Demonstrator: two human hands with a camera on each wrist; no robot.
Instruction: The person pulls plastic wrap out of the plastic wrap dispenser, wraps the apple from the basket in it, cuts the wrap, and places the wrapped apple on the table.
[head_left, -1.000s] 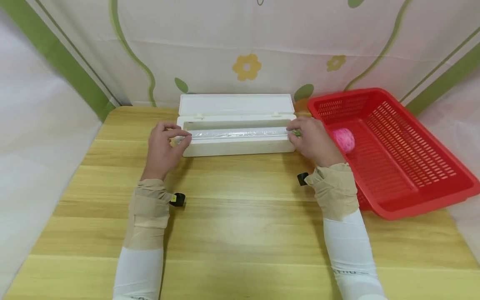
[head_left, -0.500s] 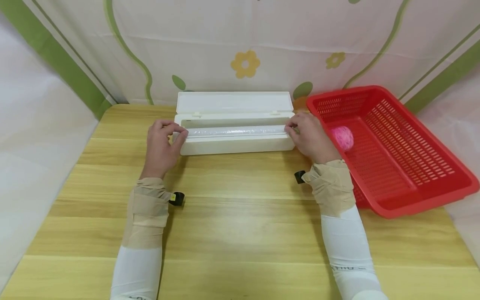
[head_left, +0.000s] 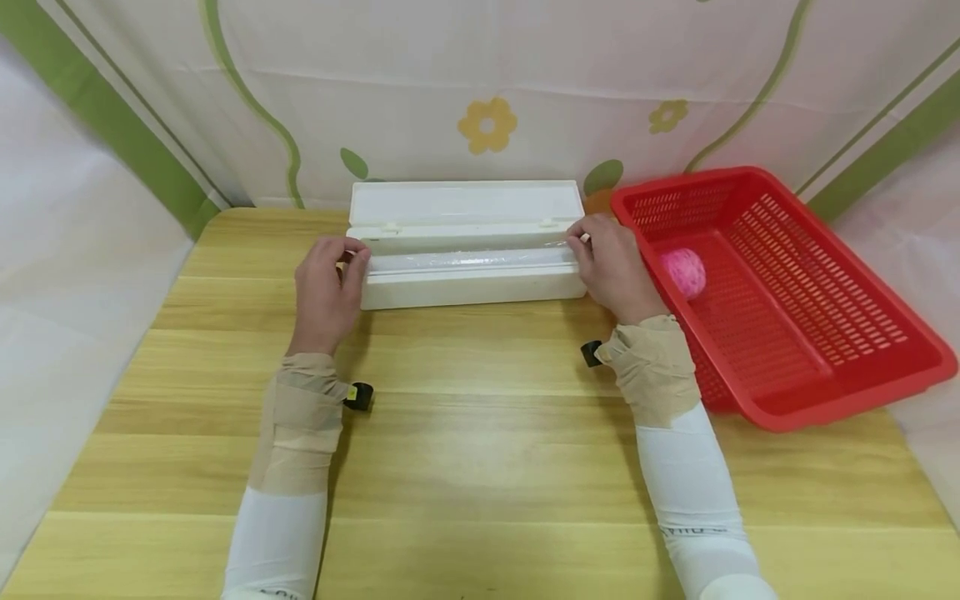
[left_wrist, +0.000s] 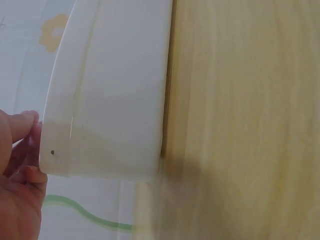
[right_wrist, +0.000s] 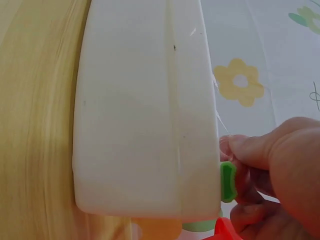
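Observation:
On the wooden table stands a white cling film dispenser box (head_left: pixel 472 292), its lid (head_left: pixel 465 202) tipped back. A roll of clear cling film (head_left: pixel 468 260) lies lengthwise inside. At the box's left end my left hand (head_left: pixel 327 287) pinches the film's edge between thumb and finger; the film at those fingertips is hard to see. My right hand (head_left: pixel 617 267) pinches the film at the right end, where a thin raised strip shows. Beside those fingers, in the right wrist view, a green slide cutter (right_wrist: pixel 228 181) sticks out from the box edge.
A red plastic basket (head_left: pixel 817 408) stands to the right, close to my right forearm. Inside it lies a pink ball (head_left: pixel 684 273). Behind the box hangs a flowered curtain (head_left: pixel 390 100). Bare wooden table (head_left: pixel 480 467) stretches between my forearms.
Both hands have shifted slightly up and back from the box's front edge. My right thumb and finger have closed on the film, lifting its right edge a little. The box and basket stay put.

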